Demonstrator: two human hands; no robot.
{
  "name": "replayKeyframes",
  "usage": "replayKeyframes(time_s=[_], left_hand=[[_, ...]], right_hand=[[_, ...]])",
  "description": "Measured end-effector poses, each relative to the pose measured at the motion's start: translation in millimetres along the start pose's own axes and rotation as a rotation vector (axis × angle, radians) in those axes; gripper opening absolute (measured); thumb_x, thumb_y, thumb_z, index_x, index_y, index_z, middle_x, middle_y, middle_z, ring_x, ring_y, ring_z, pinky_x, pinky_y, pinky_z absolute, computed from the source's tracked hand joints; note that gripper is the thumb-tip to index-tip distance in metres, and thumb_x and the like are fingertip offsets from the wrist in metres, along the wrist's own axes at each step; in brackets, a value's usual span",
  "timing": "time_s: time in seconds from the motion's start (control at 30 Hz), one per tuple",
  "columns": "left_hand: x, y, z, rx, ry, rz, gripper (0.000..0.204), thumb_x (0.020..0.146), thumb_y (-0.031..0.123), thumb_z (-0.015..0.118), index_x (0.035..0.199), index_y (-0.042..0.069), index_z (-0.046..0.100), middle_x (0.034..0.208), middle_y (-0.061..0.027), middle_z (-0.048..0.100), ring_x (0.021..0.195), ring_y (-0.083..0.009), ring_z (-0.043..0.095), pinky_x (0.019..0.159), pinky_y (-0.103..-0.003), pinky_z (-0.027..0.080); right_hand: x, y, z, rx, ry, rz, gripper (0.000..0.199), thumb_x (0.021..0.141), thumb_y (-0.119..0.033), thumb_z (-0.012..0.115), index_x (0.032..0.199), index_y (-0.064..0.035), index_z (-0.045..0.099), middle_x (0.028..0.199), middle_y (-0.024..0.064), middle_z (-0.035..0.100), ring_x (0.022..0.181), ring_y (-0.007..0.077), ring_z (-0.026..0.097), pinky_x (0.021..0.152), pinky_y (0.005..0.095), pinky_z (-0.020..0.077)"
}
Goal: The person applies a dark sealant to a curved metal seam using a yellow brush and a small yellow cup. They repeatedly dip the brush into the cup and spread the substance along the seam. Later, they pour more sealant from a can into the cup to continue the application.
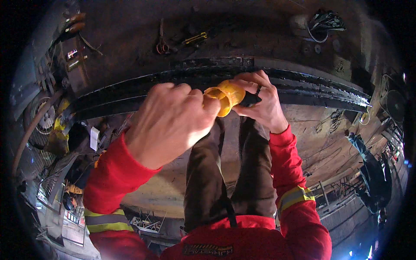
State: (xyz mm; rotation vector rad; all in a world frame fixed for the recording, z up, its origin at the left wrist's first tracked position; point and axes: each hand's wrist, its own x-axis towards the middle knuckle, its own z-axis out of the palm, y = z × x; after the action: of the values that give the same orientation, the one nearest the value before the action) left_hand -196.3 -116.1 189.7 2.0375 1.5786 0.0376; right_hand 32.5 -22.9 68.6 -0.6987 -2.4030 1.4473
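Between my hands is a yellow, shiny, hollow round thing [232, 93], its open end turned toward my left hand. It resembles a roll of tape, but I cannot tell its exact kind. My left hand [173, 119] is closed in a fist, its thumb and forefinger pinching the near left rim. On the other side, my right hand [262, 102], with a dark ring on one finger, grips the right end with bent fingers. A long dark metal beam [143, 89] runs across just beyond and below both hands.
Past the beam lie orange-handled scissors [162, 47], a yellow tool [195, 38] and a dark bundle [327, 21]. A hose [32, 125] curves along the left. Someone in dark clothing [375, 173] is at the far right. Thin cables [336, 119] lie on the brown surface.
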Motion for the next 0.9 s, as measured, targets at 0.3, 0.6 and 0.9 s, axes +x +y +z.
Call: replayKeyframes(time_s=[0.3, 0.6, 0.9], left_hand=[[8.2, -50.0, 29.8, -0.707, -0.104, 0.01, 0.013, 0.082, 0.013, 0.069, 0.089, 0.002, 0.066, 0.08, -0.0115, 0.068, 0.069, -0.0239, 0.066, 0.065, -0.033, 0.049], [-37.3, -63.1, 80.0, -1.478, -0.061, -0.512, 0.027, 0.084, 0.024, 0.069, 0.097, 0.0, 0.069, 0.077, 0.0014, 0.062, 0.067, -0.004, 0.052, 0.062, -0.021, 0.04], [-64.6, -58.4, 93.2, -1.77, 0.291, -0.512, 0.021, 0.073, 0.012, 0.068, 0.09, 0.003, 0.06, 0.07, -0.0026, 0.055, 0.058, -0.0103, 0.047, 0.054, -0.027, 0.037]], right_hand=[[-18.5, 5.7, -3.6, 0.005, 0.027, 0.032, 0.056, 0.053, -0.012, 0.084, 0.108, -0.0123, 0.073, 0.111, 0.0057, 0.068, 0.096, 0.0253, 0.058, 0.089, 0.0377, 0.0443], [-26.0, 13.4, -8.6, -0.04, 0.146, 0.14, 0.06, 0.054, -0.018, 0.087, 0.112, -0.0115, 0.072, 0.111, 0.0076, 0.067, 0.097, 0.0269, 0.058, 0.091, 0.039, 0.0438], [-28.3, 30.8, 2.2, -0.084, 0.263, 0.231, 0.062, 0.053, -0.011, 0.089, 0.112, -0.005, 0.07, 0.111, 0.0131, 0.069, 0.101, 0.0308, 0.062, 0.092, 0.0384, 0.0499]])
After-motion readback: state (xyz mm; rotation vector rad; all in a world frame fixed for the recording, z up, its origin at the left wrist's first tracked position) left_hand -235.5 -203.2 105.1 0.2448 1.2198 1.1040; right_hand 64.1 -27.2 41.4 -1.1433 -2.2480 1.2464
